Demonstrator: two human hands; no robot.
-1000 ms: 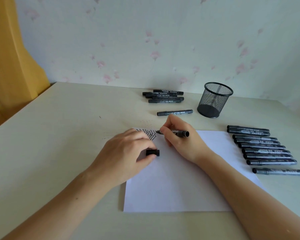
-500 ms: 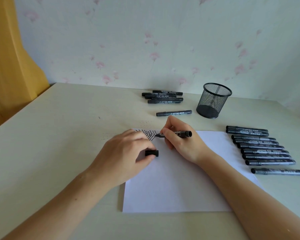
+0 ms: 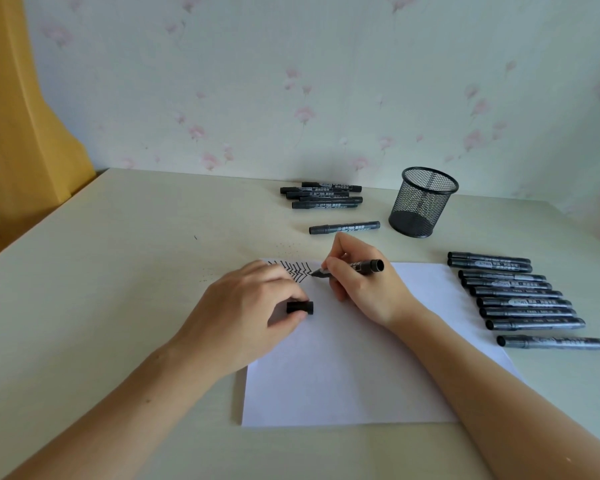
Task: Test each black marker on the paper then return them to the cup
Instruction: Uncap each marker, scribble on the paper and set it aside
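My right hand [image 3: 364, 289] grips an uncapped black marker [image 3: 368, 266], its tip touching the white paper [image 3: 343, 368] beside several black zigzag strokes [image 3: 293, 270] near the sheet's top left. My left hand [image 3: 243, 313] rests on the paper's left part and pinches the marker's black cap [image 3: 300, 307]. The black mesh cup [image 3: 421, 202] stands upright at the back right with nothing visible inside. Several capped markers [image 3: 520, 299] lie in a row right of the paper. Another small pile of markers [image 3: 323, 195] lies at the back, with a single marker [image 3: 343, 227] in front of it.
The beige table [image 3: 118, 271] ends at a floral wall behind. A yellow curtain [image 3: 18, 116] hangs at the far left. Small ink specks dot the table just above the paper's top left corner.
The marker tip has slid slightly down and right along the zigzag strokes, adding to them. My left hand with the cap has stayed in place.
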